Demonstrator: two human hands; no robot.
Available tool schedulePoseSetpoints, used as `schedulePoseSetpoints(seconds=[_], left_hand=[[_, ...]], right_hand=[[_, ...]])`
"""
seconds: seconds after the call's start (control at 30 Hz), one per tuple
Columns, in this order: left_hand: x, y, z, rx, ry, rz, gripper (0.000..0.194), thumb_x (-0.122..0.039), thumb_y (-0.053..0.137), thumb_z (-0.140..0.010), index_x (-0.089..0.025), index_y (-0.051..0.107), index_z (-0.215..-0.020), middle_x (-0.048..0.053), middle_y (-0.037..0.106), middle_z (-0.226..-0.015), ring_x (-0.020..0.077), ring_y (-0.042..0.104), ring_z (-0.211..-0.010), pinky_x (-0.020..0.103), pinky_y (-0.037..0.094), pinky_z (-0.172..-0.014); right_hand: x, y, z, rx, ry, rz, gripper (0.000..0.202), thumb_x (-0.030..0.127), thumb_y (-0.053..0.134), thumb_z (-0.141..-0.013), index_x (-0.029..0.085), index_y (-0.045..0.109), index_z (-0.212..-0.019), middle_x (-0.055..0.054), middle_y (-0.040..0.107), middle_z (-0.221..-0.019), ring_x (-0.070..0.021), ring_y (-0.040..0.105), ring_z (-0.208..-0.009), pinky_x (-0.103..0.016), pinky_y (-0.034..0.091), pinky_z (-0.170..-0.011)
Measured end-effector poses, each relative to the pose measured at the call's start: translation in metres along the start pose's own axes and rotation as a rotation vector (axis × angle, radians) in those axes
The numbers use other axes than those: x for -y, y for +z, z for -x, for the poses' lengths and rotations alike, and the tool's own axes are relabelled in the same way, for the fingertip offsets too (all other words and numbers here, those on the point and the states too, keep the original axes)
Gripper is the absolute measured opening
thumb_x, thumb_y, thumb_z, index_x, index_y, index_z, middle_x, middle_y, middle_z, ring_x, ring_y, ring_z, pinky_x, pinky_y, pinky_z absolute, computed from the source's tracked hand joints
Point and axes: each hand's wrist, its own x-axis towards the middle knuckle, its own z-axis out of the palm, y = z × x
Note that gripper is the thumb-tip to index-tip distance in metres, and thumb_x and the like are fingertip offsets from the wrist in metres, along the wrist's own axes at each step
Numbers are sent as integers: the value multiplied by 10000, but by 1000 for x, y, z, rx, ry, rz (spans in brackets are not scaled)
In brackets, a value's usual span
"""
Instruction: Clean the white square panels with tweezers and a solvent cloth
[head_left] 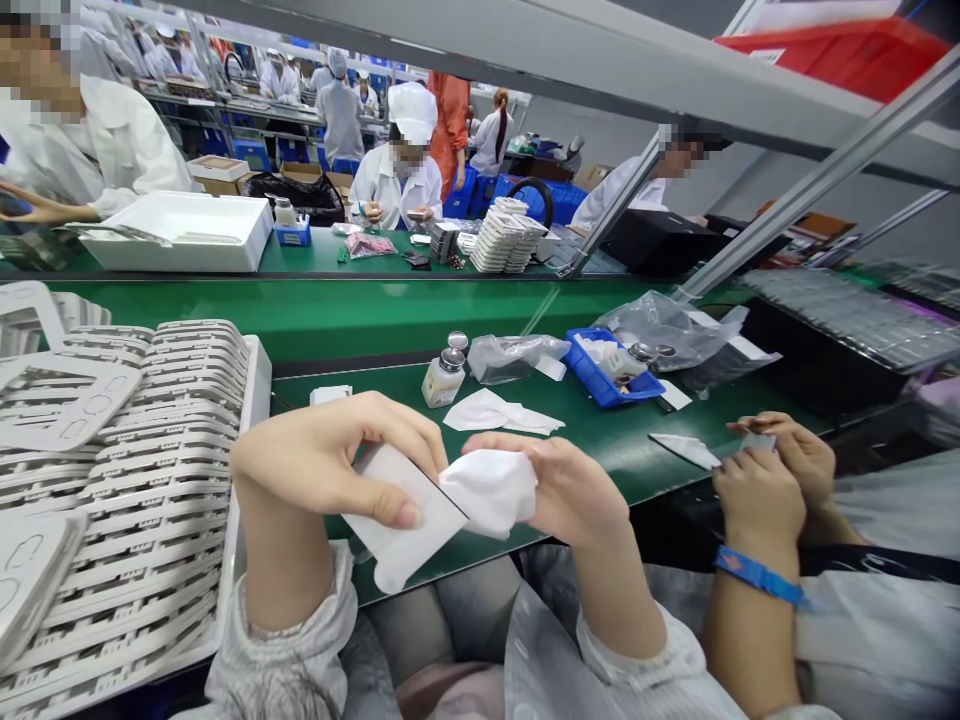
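Note:
My left hand (337, 455) grips a flat, pale rectangular panel (409, 515) with a dark edge, the thumb lying on its face. A white cloth (491, 490) is in my right hand (574, 490), held between thumb and fingers against the panel's right edge. Part of the fingers is hidden behind the cloth. Just beyond my hands, a second white cloth (499, 412) lies crumpled on the green table (360, 385), beside a small bottle with a metal pump top (444, 375).
A white tray (259, 390) of stacked white frames (172, 450) stands at the left. A blue tray (611, 370) and clear plastic bags (517, 357) lie further back. At the right, a co-worker's hands (772, 490) hold a small piece. Metal bars cross overhead.

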Motion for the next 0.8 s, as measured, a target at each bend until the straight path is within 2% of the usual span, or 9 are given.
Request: schedulePoseSetpoints(seconds=[0.13, 0.23, 0.3, 0.37, 0.43, 0.53, 0.6, 0.7, 0.8], left_hand=[[2, -1, 5, -16, -22, -4, 102, -199, 728, -755, -173, 735, -853, 77, 692, -866, 167, 619, -744, 244, 508, -702], [2, -5, 15, -65, -58, 8, 99, -209, 729, -756, -206, 738, -855, 56, 690, -876, 153, 617, -730, 225, 503, -677], [1, -8, 21, -109, -89, 1, 88, -207, 733, -748, -228, 741, -833, 32, 681, -853, 135, 604, -699, 206, 484, -640], [1, -11, 25, -140, -104, -23, 87, -198, 736, -741, -237, 741, -819, 19, 675, -842, 121, 592, -678, 194, 467, -626], [1, -13, 27, -135, -99, -57, 98, -192, 725, -754, -238, 738, -840, 20, 676, -865, 118, 592, -690, 190, 466, -642], [3, -14, 25, -74, -106, -130, 94, -200, 696, -788, -216, 732, -873, 29, 674, -879, 120, 596, -719, 185, 463, -655], [4, -14, 22, -43, -140, -186, 90, -210, 678, -806, -182, 731, -874, 40, 671, -871, 124, 597, -738, 179, 460, -657], [6, -14, 17, -25, -191, -234, 142, -237, 654, -829, -141, 728, -903, 61, 671, -897, 134, 604, -766, 174, 457, -656], [7, -13, 14, 6, -207, -252, 154, -249, 643, -835, -130, 721, -894, 61, 668, -875, 133, 598, -744, 176, 454, -640]], right_hand=[[-4, -4, 2, 12, 96, 230, 520, 282, 857, -599, 176, 690, -1079, -17, 682, -863, -90, 589, -687, -164, 452, -601], [-3, -10, 6, 22, 106, 307, 383, 309, 855, -605, 136, 735, -925, -13, 665, -749, -81, 554, -623, -166, 421, -555], [-1, -14, 7, -14, 48, 338, 282, 316, 856, -601, 119, 743, -769, -9, 640, -662, -76, 519, -570, -171, 393, -514], [0, -17, 8, -75, -24, 344, 255, 321, 861, -596, 126, 734, -699, 2, 616, -608, -70, 496, -542, -173, 377, -499], [0, -17, 8, -121, -94, 323, 287, 368, 865, -589, 149, 731, -717, 5, 620, -615, -82, 513, -566, -187, 406, -537], [0, -12, 7, -187, -241, 279, 354, 451, 841, -614, 185, 732, -820, -33, 658, -735, -152, 584, -713, -272, 480, -688], [1, -8, 6, -220, -362, 276, 347, 467, 812, -649, 189, 728, -838, -56, 641, -803, -187, 580, -775, -311, 489, -720], [4, -3, 7, -216, -485, 305, 325, 496, 783, -671, 187, 703, -730, -39, 540, -772, -162, 510, -703, -277, 453, -615], [5, -1, 8, -232, -514, 315, 379, 561, 787, -626, 206, 662, -672, -19, 464, -731, -141, 440, -633, -256, 392, -524]])
